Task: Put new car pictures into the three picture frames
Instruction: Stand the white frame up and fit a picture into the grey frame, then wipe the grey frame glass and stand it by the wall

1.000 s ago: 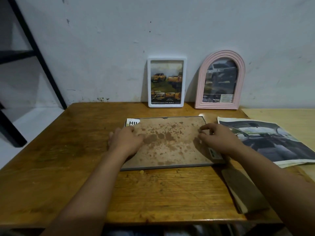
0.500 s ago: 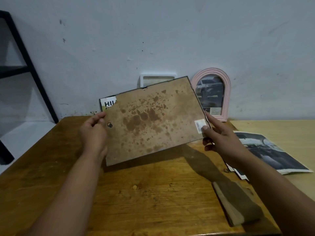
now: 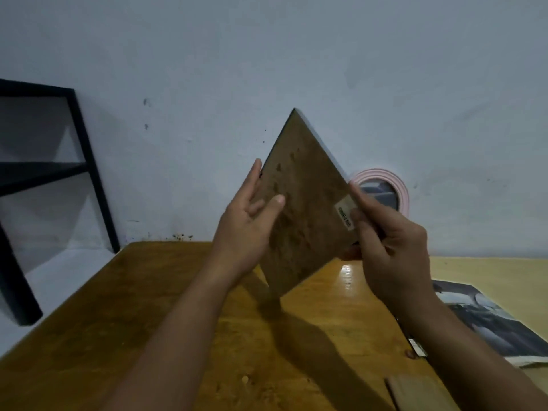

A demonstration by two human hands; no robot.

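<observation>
Aloft, stained frame [image 3: 299,209] tilted, gripped between left hand [image 3: 246,226], right hand [image 3: 385,244]

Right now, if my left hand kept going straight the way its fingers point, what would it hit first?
The left hand points up and away along the frame edge it grips. Beyond the fingertips the way looks free up to the wall, though the depth to the wall is hard to judge from this view.

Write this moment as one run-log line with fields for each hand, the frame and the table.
left hand: grips frame edge | right hand: grips opposite edge | brown-backed frame: lifted, tilted, stained back toward camera | table: car picture at right
</observation>
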